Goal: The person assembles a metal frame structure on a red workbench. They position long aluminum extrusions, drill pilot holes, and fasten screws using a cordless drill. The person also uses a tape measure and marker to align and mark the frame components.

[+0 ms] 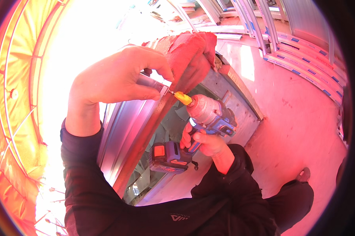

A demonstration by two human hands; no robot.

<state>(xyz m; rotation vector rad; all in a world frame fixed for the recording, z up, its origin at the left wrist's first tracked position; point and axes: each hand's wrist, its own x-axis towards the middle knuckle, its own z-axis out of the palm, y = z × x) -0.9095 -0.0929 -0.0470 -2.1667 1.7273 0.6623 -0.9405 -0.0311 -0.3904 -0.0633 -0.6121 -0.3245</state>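
My right hand (209, 143) grips the handle of a blue and grey cordless drill (205, 112), with a black and orange battery (170, 157) at its base. From its chuck a yellow bit holder (183, 98) points left. The thin metal tip meets, or nearly meets, the end of a silver metal profile (146, 82); exact contact is too small to tell. Around that profile's end my left hand (118, 74) is closed, thumb below and fingers curled above. Whether a screw sits at the tip cannot be made out.
More silver profiles (124, 122) lie along a wooden beam (146, 133) below my left arm. A red cloth (185, 55) drapes over the bench's far end. Framed metal pieces (303, 59) stand at the far right. An orange tarp (18, 98) hangs at left; pinkish floor (291, 129) spreads right.
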